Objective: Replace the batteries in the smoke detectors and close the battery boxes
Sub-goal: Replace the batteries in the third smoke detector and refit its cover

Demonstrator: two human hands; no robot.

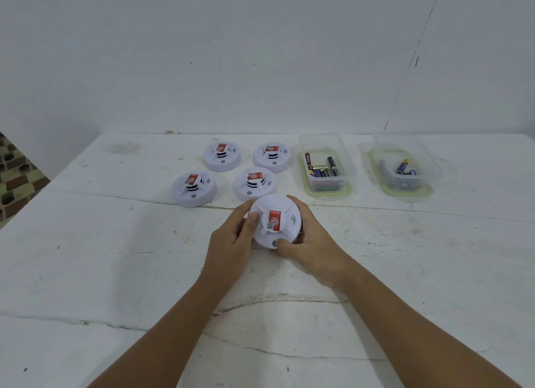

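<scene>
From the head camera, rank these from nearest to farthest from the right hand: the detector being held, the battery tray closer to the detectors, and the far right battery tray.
1. Held smoke detector: gripped by the right hand, with the left hand on its other side.
2. Nearer battery tray: behind and right of the hand.
3. Far right battery tray: farther right, near the wall.

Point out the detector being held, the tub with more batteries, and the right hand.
held smoke detector [275,219]: head view, on its red label.
left battery tub [344,153]: head view, on its right wall.
right hand [311,243]: head view, on its back.
</scene>
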